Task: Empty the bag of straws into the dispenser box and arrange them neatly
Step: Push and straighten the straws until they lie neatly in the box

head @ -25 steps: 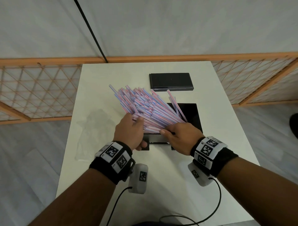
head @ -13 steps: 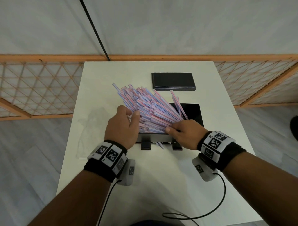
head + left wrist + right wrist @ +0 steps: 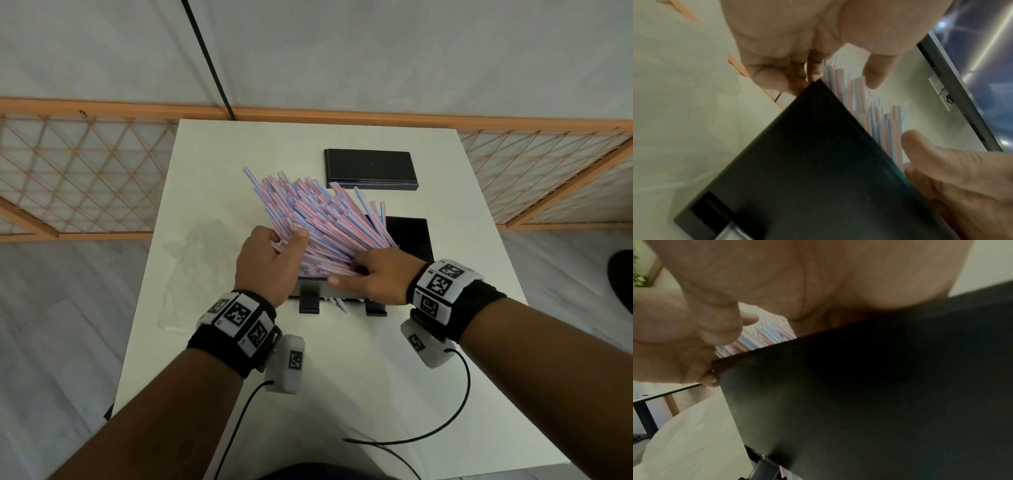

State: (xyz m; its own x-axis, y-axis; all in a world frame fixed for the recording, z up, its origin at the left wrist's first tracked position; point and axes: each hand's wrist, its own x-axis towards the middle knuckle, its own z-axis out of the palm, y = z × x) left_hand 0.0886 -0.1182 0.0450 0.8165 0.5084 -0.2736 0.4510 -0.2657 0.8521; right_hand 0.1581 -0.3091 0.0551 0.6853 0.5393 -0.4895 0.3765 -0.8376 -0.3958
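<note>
Head view. Item: straws [image 3: 318,222], pink and blue striped, one fanned heap; near ends lodged in the open black dispenser box [image 3: 409,236], far ends slanting out over its left side above the white table [image 3: 342,359]. Left hand [image 3: 265,263]: fingers curled round the heap's left flank. Right hand [image 3: 375,277]: fingers laid over the near ends, thumb along the front wall; actual grip cannot be told. Empty clear bag [image 3: 191,270] is noted left of the box, black lid [image 3: 371,169] behind. Step judged: arranging. Next required: heap swung parallel to the box and lowered flat.
</note>
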